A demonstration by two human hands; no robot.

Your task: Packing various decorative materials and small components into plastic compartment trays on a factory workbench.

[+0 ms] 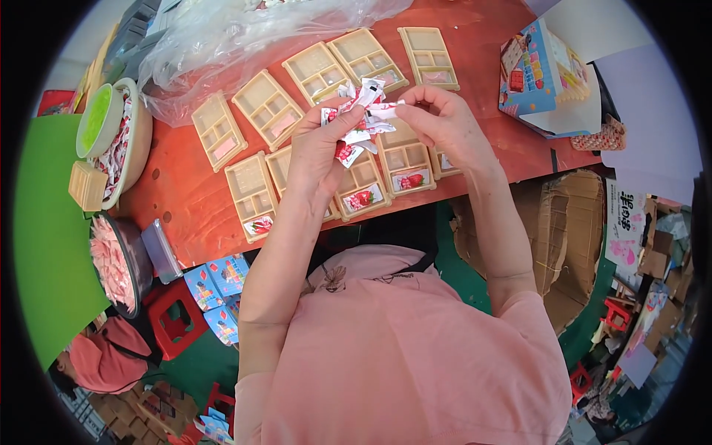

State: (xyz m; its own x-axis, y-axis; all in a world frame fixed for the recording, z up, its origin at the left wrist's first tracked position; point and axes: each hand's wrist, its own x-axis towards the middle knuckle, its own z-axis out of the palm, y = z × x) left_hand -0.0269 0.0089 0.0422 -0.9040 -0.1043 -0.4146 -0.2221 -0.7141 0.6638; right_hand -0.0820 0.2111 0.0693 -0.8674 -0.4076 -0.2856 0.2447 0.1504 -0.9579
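Note:
Above the middle of the table, my left hand (317, 148) is closed round a bunch of small strawberry-printed sachets (363, 133) in white and red. My right hand (449, 126) pinches the end of one sachet (384, 110) at the bunch's right side. Beige compartment trays (259, 101) lie in two rows beneath and beyond my hands. In the near row, several trays hold a strawberry sachet (361, 198) in a front compartment. Small pink pieces (225, 148) sit in trays of the far row. My forearms and hands partly cover the near trays.
Clear plastic sheeting (200, 70) covers the far left of the red table (486, 81). At left are a cream basin (137, 148) of sachets, a green-lined bowl (96, 122) and a dark tub (137, 252) of pink packets. A blue printed box (530, 81) stands right; cardboard (552, 245) lies below.

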